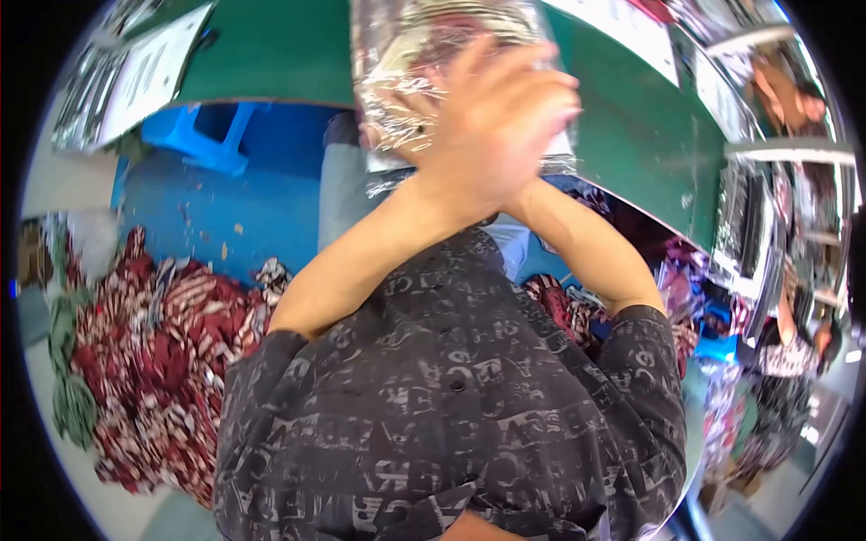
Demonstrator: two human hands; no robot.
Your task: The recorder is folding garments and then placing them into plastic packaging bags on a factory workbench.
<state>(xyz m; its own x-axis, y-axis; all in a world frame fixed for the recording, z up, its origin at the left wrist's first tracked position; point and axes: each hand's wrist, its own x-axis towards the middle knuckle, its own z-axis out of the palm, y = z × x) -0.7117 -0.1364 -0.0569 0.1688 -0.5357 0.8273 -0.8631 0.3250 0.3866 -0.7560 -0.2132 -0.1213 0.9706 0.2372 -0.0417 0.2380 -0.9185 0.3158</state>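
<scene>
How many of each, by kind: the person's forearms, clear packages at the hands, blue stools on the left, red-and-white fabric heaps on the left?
Forearms: 2
Clear package: 1
Blue stool: 1
Fabric heap: 1
Total: 5

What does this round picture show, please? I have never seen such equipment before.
There is no machine: a person uses bare hands. The picture comes from a wide fisheye camera worn on the head, looking down, so straight edges bend. On the green table lies a shiny clear plastic packet. The left hand, blurred, is over it; the right forearm passes underneath, and that hand cannot be made out clearly. Whether anything is held, I cannot tell. At the left is a heap of dark red and white cloth.
</scene>
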